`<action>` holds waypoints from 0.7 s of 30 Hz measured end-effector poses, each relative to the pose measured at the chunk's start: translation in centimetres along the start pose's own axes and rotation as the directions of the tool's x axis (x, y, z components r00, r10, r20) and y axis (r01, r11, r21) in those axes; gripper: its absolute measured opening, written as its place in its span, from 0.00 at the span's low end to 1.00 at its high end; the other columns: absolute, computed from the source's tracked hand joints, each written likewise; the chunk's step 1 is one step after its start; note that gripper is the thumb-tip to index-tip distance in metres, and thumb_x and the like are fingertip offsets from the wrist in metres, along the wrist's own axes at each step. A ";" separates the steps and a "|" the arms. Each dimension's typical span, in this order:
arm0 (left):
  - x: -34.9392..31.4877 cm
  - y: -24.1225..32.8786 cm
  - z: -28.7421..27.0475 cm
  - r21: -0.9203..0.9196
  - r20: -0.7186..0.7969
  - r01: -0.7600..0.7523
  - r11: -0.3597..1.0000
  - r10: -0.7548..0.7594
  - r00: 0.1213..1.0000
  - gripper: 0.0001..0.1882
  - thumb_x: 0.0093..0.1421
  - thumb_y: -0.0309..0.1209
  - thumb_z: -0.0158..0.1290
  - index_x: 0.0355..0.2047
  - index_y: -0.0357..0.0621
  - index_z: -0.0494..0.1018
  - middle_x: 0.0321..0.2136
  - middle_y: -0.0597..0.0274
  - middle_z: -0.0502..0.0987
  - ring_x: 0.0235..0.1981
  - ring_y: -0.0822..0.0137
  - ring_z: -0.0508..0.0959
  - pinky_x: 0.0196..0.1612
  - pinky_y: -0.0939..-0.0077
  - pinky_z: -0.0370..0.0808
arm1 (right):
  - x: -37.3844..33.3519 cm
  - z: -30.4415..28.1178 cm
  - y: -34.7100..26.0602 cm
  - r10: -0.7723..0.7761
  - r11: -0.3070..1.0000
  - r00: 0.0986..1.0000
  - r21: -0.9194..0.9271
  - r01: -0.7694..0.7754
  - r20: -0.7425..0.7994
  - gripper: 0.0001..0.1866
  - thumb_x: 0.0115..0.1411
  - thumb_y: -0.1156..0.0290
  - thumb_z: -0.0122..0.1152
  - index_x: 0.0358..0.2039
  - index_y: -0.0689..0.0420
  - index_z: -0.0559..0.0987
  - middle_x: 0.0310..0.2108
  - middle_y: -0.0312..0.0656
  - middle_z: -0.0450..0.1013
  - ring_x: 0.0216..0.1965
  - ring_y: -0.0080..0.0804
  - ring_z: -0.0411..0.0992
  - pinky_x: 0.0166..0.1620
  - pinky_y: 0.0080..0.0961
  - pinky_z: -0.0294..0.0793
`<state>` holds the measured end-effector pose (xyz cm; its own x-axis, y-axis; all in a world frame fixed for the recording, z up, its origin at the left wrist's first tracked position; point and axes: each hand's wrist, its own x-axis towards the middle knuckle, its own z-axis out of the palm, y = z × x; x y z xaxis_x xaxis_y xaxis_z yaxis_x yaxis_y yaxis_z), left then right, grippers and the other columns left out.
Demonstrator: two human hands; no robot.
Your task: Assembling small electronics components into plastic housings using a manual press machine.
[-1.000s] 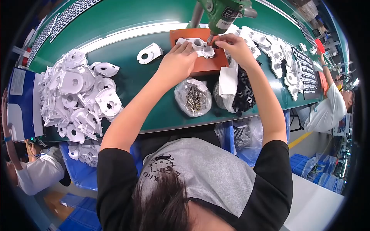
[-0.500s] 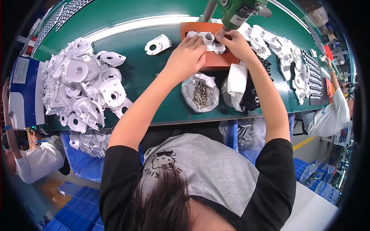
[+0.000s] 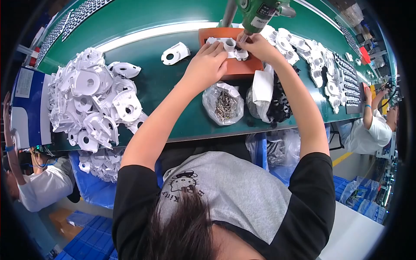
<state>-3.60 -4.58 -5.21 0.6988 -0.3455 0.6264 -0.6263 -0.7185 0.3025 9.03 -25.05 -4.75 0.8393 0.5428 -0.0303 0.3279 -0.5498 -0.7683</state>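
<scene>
A white plastic housing part (image 3: 229, 45) with a round collar lies on an orange block (image 3: 255, 67) at the far side of the bench. My left hand (image 3: 207, 65) holds the part from its left, fingers over its near face and thumb apart. At the right end of the part, my right hand (image 3: 259, 47) has its fingers pinched close under the tip of a green driver machine (image 3: 259, 17). What they pinch is hidden. A clear bag of screws (image 3: 223, 105) lies just nearer than the block. Beside it is a bag with a white paper flap (image 3: 262, 89).
A large heap of white plastic parts (image 3: 89, 82) fills the bench's left, with one loose part (image 3: 175, 53) apart from it. More white parts (image 3: 318, 60) and black pieces (image 3: 281, 104) are at right. A blue-lined bin (image 3: 97, 190) stands below. Co-workers (image 3: 368, 130) sit at both sides.
The view has shifted slightly. My right hand stays pinched at the driver tip, and my left hand stays on the part. The co-worker at right has moved their arms.
</scene>
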 end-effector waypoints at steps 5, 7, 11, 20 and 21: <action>-0.5 -0.3 -0.2 0.008 0.013 0.016 1.000 -0.016 1.000 0.11 0.53 0.28 0.50 0.37 0.38 0.71 0.46 0.48 0.72 0.49 0.48 0.70 0.56 0.58 0.65 | -2.5 0.3 -4.8 0.059 0.891 0.984 -0.435 -0.129 -0.170 0.20 0.51 0.53 0.61 0.36 0.57 0.77 0.38 0.43 0.70 0.48 0.47 0.64 0.50 0.43 0.60; -0.3 -0.2 -0.2 -0.005 0.011 0.011 1.000 -0.011 1.000 0.11 0.53 0.28 0.50 0.37 0.38 0.71 0.47 0.48 0.72 0.49 0.48 0.70 0.56 0.59 0.65 | -4.4 0.3 -6.0 -0.138 0.791 0.955 -0.610 -0.053 -0.261 0.18 0.51 0.54 0.61 0.32 0.57 0.76 0.35 0.44 0.71 0.44 0.44 0.66 0.47 0.43 0.61; -0.7 -0.6 -0.2 -0.001 -0.016 0.022 1.000 -0.022 1.000 0.11 0.53 0.28 0.51 0.37 0.38 0.71 0.47 0.49 0.72 0.49 0.48 0.70 0.56 0.60 0.65 | -10.2 3.8 -8.8 -0.576 0.693 0.814 -0.485 0.533 0.071 0.07 0.45 0.66 0.60 0.20 0.56 0.75 0.26 0.40 0.68 0.36 0.39 0.65 0.36 0.35 0.64; -0.3 -0.3 -0.1 -0.062 -0.030 0.042 0.997 -0.043 0.999 0.12 0.52 0.27 0.51 0.37 0.38 0.71 0.45 0.49 0.72 0.48 0.48 0.70 0.55 0.60 0.65 | -13.5 8.9 -7.9 -0.546 0.430 0.745 -0.634 0.642 0.384 0.02 0.40 0.70 0.56 0.18 0.53 0.73 0.24 0.33 0.65 0.32 0.28 0.64 0.35 0.23 0.64; -0.4 -0.4 0.1 -0.063 -0.041 0.028 0.998 -0.031 0.999 0.12 0.51 0.27 0.52 0.37 0.38 0.71 0.45 0.49 0.72 0.48 0.47 0.70 0.55 0.60 0.65 | -13.6 9.0 -7.8 -0.539 0.435 0.759 -0.651 0.622 0.365 0.03 0.40 0.70 0.56 0.18 0.53 0.73 0.24 0.34 0.65 0.31 0.29 0.65 0.35 0.23 0.65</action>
<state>-3.55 -4.25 -5.65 0.7030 -0.2983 0.6456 -0.6269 -0.6886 0.3645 -8.82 -22.39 -4.10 0.3017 0.9403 0.1576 0.9472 -0.3144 0.0629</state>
